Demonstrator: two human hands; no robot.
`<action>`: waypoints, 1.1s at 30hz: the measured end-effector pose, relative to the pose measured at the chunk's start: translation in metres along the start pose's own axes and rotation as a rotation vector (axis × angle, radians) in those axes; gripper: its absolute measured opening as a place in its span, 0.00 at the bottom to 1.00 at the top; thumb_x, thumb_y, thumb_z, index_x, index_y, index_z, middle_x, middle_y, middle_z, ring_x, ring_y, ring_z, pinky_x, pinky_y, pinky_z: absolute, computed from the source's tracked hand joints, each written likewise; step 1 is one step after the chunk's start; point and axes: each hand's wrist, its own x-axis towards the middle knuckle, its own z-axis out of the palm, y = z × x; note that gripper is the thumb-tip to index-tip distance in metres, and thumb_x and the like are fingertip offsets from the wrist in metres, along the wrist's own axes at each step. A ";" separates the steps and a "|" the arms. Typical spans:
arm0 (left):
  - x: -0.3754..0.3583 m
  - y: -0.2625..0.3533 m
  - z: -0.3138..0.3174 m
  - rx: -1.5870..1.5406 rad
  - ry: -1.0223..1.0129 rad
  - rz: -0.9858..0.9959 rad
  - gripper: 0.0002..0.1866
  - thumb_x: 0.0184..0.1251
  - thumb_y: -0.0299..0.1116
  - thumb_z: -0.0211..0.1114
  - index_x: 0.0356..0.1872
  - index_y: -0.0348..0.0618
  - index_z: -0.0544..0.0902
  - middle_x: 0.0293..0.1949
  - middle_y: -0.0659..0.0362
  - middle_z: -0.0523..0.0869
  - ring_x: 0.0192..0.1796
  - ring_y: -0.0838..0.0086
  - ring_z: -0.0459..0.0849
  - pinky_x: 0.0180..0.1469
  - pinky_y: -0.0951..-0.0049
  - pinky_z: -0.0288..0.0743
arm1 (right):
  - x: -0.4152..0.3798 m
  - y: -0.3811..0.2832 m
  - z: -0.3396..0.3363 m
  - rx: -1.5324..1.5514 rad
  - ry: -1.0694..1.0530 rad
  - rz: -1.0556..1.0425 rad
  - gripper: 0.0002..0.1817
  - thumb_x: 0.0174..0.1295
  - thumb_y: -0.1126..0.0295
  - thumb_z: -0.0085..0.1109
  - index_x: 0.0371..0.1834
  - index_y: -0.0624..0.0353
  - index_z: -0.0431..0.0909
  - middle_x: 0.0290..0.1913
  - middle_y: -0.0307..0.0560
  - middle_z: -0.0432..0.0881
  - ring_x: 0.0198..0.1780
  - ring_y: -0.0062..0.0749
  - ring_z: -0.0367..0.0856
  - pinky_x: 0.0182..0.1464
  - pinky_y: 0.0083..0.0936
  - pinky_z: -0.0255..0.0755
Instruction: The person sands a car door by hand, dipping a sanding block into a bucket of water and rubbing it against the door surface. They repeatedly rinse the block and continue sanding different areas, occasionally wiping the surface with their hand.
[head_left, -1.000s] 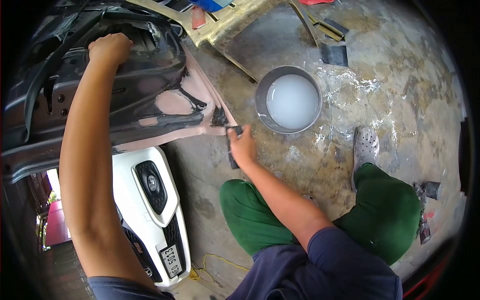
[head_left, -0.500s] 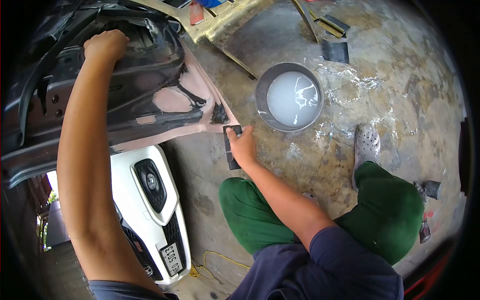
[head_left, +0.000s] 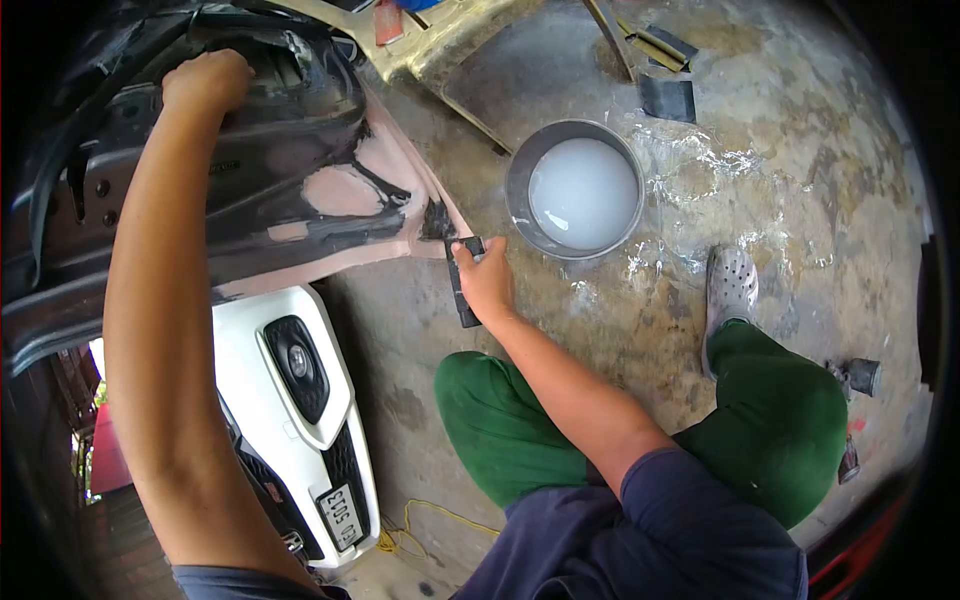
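one sanding block (head_left: 463,283) gripped, right hand (head_left: 487,283)

The car panel (head_left: 250,190) stands at the far left, with the bumper (head_left: 300,400) lying on the floor (head_left: 800,180) near it. The basin (head_left: 575,190) sits to the panel's right, the sanding block (head_left: 463,285) between them.

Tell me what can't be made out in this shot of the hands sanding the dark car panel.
Head view only:
- Sanding block: mostly covered by the right hand; its working face is hidden.
- Left hand: fingers curl over the dark car panel; what they grip is hidden.
- Bucket: milky water hides whatever lies inside.
- Licence plate: small and warped by the lens, not fully readable.
- Spray gun: cut by the dark lens edge.
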 end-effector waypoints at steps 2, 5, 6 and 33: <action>0.000 -0.003 -0.005 -0.001 -0.016 0.014 0.20 0.78 0.49 0.60 0.61 0.52 0.88 0.63 0.54 0.88 0.68 0.54 0.83 0.67 0.51 0.75 | -0.002 -0.004 -0.001 0.006 -0.004 0.001 0.33 0.68 0.46 0.65 0.55 0.67 0.67 0.40 0.69 0.85 0.45 0.67 0.85 0.49 0.55 0.75; 0.001 -0.001 -0.004 0.016 -0.002 0.001 0.20 0.78 0.49 0.60 0.61 0.52 0.88 0.63 0.53 0.88 0.67 0.54 0.84 0.66 0.51 0.76 | -0.001 -0.003 -0.003 0.040 -0.010 0.002 0.33 0.68 0.46 0.65 0.56 0.66 0.67 0.40 0.70 0.85 0.46 0.67 0.86 0.49 0.55 0.75; 0.000 0.000 -0.004 0.021 -0.005 0.014 0.20 0.78 0.49 0.60 0.61 0.52 0.88 0.63 0.53 0.88 0.67 0.54 0.84 0.66 0.51 0.77 | 0.001 -0.008 -0.007 0.054 -0.026 0.017 0.33 0.68 0.46 0.65 0.56 0.66 0.67 0.41 0.70 0.85 0.46 0.67 0.86 0.49 0.55 0.75; 0.008 -0.004 0.001 -0.023 0.033 0.037 0.24 0.76 0.53 0.60 0.56 0.44 0.88 0.59 0.48 0.88 0.64 0.50 0.85 0.65 0.50 0.79 | 0.019 -0.028 -0.041 -0.374 -0.220 -0.184 0.25 0.74 0.54 0.59 0.58 0.65 0.67 0.46 0.70 0.86 0.49 0.70 0.85 0.50 0.58 0.77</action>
